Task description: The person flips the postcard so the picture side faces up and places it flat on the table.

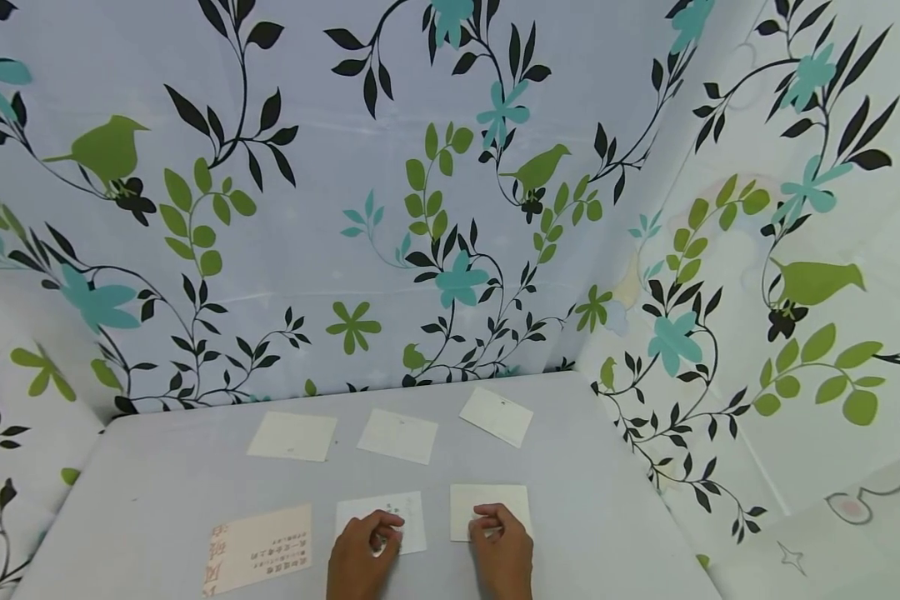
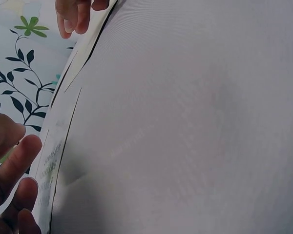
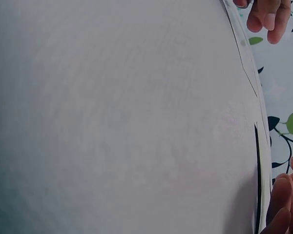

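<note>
In the head view my left hand (image 1: 366,554) hovers over a white card (image 1: 412,529) with small print, its fingers loosely bent and nothing between them. To its right, my right hand (image 1: 504,546) overlaps the lower part of a plain cream card (image 1: 487,497), also with relaxed, bent fingers and no object in them. The left wrist view shows the left fingers (image 2: 17,165) spread apart above the printed card (image 2: 49,165). At the lower right of the right wrist view are the right fingers (image 3: 282,195), beside the cream card's edge (image 3: 264,195).
A pinkish card (image 1: 258,550) with printed characters lies left of my left hand. Behind, three pale cards form a row: left (image 1: 292,436), middle (image 1: 397,435) and right (image 1: 497,417). Patterned cloth (image 1: 307,208) hangs behind the white table (image 1: 165,467) and along its sides.
</note>
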Tool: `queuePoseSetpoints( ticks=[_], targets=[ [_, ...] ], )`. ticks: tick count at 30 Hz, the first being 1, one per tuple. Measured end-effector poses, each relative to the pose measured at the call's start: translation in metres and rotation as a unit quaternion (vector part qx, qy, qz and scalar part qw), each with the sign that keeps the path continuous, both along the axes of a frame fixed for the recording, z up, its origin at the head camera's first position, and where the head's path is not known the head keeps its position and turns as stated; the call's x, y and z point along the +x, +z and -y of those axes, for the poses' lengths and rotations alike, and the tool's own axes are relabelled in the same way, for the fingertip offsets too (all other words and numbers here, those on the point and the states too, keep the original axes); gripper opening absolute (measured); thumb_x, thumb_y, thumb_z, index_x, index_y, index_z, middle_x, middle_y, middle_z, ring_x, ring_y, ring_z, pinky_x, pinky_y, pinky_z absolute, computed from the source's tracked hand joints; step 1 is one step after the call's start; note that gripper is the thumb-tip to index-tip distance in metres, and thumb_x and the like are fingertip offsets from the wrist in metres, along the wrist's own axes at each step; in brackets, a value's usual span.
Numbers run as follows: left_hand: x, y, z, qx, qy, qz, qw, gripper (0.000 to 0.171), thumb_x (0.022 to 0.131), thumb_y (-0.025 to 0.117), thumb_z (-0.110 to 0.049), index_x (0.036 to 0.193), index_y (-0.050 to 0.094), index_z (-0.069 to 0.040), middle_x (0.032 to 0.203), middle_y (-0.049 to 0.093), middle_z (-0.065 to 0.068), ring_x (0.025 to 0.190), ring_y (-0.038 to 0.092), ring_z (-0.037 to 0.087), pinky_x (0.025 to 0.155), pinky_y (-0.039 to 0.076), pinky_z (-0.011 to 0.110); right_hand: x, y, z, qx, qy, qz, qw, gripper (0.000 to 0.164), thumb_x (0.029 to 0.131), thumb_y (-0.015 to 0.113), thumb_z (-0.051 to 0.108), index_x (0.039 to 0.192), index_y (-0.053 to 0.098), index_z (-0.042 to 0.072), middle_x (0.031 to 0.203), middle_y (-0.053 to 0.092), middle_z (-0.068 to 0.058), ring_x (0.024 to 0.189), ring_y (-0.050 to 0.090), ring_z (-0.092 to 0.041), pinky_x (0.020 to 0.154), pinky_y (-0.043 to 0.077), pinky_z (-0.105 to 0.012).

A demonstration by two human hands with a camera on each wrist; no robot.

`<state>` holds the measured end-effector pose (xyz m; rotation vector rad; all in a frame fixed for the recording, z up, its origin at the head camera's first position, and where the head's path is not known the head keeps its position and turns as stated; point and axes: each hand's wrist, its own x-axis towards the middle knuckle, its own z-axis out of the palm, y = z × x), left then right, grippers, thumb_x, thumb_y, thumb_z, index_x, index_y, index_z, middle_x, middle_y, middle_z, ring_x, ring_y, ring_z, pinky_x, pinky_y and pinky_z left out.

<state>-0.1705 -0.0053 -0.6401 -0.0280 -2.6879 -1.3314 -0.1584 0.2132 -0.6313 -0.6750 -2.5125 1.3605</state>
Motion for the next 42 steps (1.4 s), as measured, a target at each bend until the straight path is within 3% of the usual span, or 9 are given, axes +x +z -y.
queuePoseSetpoints(
  ticks=[11,18,25,29,36,42],
  targets=[
    [-0.004,0.006,-0.012,0.007,-0.017,0.015,0.9997,0.021,0.085,0.081,-0.015,0.095,0.077,-0.032,0.076,0.067,-0.024,0.071,0.047,0.000,0.067,0.039,0.022,-0.001,-0.003,-0.007,0.001,-0.012,-0.005,1.000,0.021,0.083,0.082,0.011,0.100,0.078,0.021,0.085,0.073,0.009,0.064,0.058,-0.010,0.055,0.043,-0.024],
    [-0.008,0.009,-0.022,0.012,-0.026,0.005,0.9996,0.023,0.082,0.083,-0.012,0.095,0.078,-0.030,0.076,0.070,-0.022,0.070,0.046,0.003,0.065,0.036,0.021,-0.003,-0.004,-0.012,0.009,-0.023,-0.010,1.000,0.024,0.082,0.084,0.010,0.100,0.077,0.024,0.089,0.073,0.010,0.066,0.058,-0.009,0.057,0.044,-0.023],
    [-0.012,0.004,-0.029,0.030,-0.042,-0.006,0.9986,0.023,0.082,0.084,-0.013,0.098,0.077,-0.028,0.082,0.077,-0.011,0.072,0.048,0.004,0.066,0.038,0.021,-0.002,-0.002,-0.019,0.014,-0.029,-0.005,0.999,0.023,0.082,0.083,0.010,0.102,0.078,0.022,0.091,0.074,0.008,0.068,0.058,-0.011,0.057,0.043,-0.024],
    [-0.012,0.003,-0.034,0.027,-0.040,-0.003,0.9988,0.025,0.081,0.085,-0.013,0.098,0.077,-0.029,0.081,0.077,-0.013,0.073,0.049,0.003,0.068,0.039,0.021,-0.001,-0.004,-0.024,0.023,-0.036,-0.005,0.999,0.023,0.083,0.084,0.011,0.101,0.078,0.022,0.094,0.074,0.007,0.069,0.058,-0.010,0.058,0.043,-0.024],
    [-0.011,0.005,-0.043,0.030,-0.036,-0.034,0.9983,0.027,0.078,0.087,-0.012,0.097,0.077,-0.029,0.081,0.076,-0.014,0.074,0.050,0.006,0.068,0.040,0.022,0.000,-0.004,-0.032,0.036,-0.057,-0.001,0.998,0.022,0.083,0.086,0.015,0.102,0.078,0.023,0.106,0.073,0.003,0.072,0.056,-0.011,0.058,0.042,-0.024],
    [-0.012,0.007,-0.049,0.025,-0.039,0.002,0.9989,0.029,0.079,0.088,-0.015,0.100,0.076,-0.031,0.085,0.074,-0.019,0.077,0.049,0.005,0.071,0.039,0.022,0.000,-0.002,-0.040,0.045,-0.064,0.003,0.997,0.023,0.083,0.086,0.015,0.103,0.079,0.023,0.105,0.069,0.002,0.082,0.055,-0.013,0.065,0.040,-0.027]
  ],
)
